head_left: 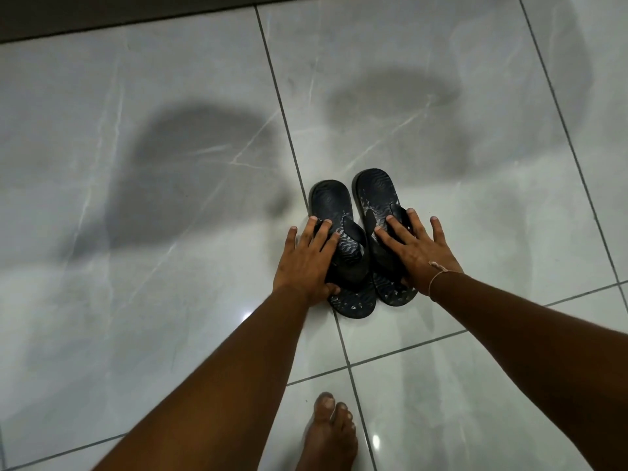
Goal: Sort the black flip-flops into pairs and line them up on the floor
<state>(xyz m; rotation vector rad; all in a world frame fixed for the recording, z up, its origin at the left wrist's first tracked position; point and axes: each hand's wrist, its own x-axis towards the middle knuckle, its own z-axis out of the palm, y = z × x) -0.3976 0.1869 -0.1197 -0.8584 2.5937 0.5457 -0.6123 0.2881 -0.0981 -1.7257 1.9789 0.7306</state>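
Two black flip-flops lie side by side on the grey tiled floor, soles down, heels pointing away from me. My left hand (pixel 306 260) rests on the left flip-flop (pixel 334 212), fingers spread over its strap and thumb curled at its near edge. My right hand (pixel 414 249) lies flat on the right flip-flop (pixel 373 192), fingers over its strap, thumb tucked at the sandal's near side. A thin string bracelet circles my right wrist. The right sandal sits slightly farther from me than the left one. The two sandals touch or nearly touch along their inner edges.
Glossy grey marble-look floor tiles (pixel 170 198) with dark grout lines spread all around. A dark strip (pixel 102 15) runs along the top edge of the view. My bare foot (pixel 329 433) stands on the tile near the bottom, just behind the sandals.
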